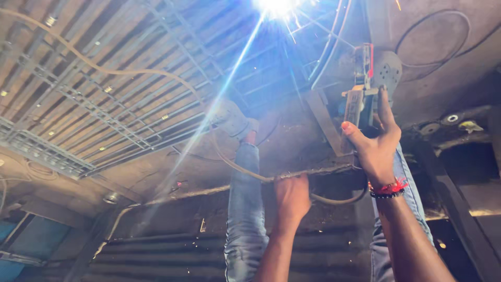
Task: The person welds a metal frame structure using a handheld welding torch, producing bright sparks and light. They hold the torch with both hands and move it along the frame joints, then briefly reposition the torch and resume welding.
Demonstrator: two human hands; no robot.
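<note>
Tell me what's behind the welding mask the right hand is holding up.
Behind the welding mask in the right hand show a dark wall with looping cable and a slanted metal bar. Whatever lies directly behind the mask is covered.

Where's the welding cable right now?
In the head view, the cable sags at centre, passing the left hand and looping under the right hand.

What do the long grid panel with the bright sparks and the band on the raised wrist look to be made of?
The long grey grid panel looks like bare, dull steel bars: thin straight rods crossing, with a bright welding flash at its far end. The red and black wristband on the right hand looks like thread and small dark beads, though it is blurred.
</note>
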